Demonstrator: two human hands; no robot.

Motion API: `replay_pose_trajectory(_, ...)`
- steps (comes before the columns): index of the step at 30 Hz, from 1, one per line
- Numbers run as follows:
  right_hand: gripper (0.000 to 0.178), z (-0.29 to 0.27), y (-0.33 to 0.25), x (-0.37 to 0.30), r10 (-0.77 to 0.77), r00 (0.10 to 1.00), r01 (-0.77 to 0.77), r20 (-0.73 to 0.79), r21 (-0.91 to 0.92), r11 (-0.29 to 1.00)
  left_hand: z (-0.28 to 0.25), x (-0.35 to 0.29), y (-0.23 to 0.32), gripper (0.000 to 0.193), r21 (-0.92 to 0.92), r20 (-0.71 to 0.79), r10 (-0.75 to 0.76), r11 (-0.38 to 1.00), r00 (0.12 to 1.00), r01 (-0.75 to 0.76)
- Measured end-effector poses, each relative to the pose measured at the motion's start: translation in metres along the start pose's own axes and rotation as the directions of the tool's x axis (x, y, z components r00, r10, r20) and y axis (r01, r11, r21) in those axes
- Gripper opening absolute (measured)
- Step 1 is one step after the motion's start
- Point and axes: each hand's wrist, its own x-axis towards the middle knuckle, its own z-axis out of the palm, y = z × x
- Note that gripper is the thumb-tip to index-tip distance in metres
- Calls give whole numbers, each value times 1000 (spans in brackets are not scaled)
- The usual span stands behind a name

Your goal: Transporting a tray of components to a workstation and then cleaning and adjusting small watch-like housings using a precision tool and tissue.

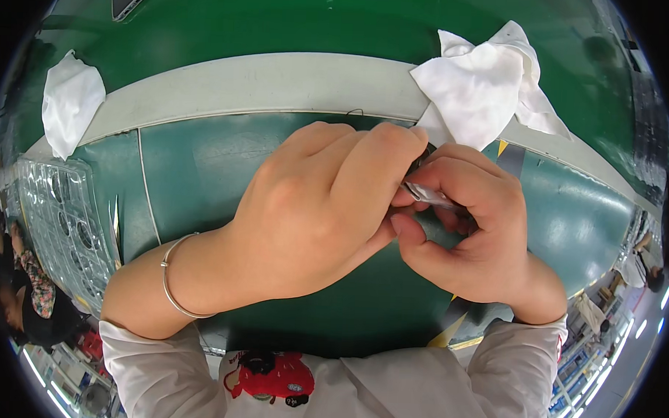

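1. Two hands are meeting above the green counter (203, 167): your left hand (312, 208) and right hand (470, 228) are both pinching a small, flat silver metal piece (429, 195), grips closed on it.
2. You are holding that piece just below a crumpled white cloth (482, 85).
3. Another white cloth (69, 104) is lying far left, above a clear plastic tray (54, 221).

1. The green desk (203, 175) lies bare to the left of the left hand (312, 215), open for passing.
2. A clear plastic tray (61, 221) blocks the far left edge.
3. 2 white cloths sit on the pale strip (258, 85): a crumpled cloth (482, 85) just above the right hand (473, 236), a smaller cloth (69, 100) far left.
4. Between them the strip is free.
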Motion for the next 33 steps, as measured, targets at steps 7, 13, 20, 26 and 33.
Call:
replay_pose_trajectory(7,21,-8,-6,1,-28,999,29,15,-72,997,-1,1,8,65,-70,21,-50,996,999,51)
replay_pose_trajectory(13,20,-2,2,7,0,999,3,-55,68,998,3,3,0,64,-84,48,-74,993,996,78)
replay_pose_trajectory(20,19,-14,14,17,32,992,-42,118,90,995,6,12,-16,61,47,76,-45,998,996,41)
replay_pose_trajectory(26,17,-19,19,24,69,990,-83,119,110,990,6,18,-20,59,56,80,-55,997,995,50)
replay_pose_trajectory(33,16,-21,24,25,80,986,-107,148,181,978,8,18,-21,59,45,107,-79,996,991,74)
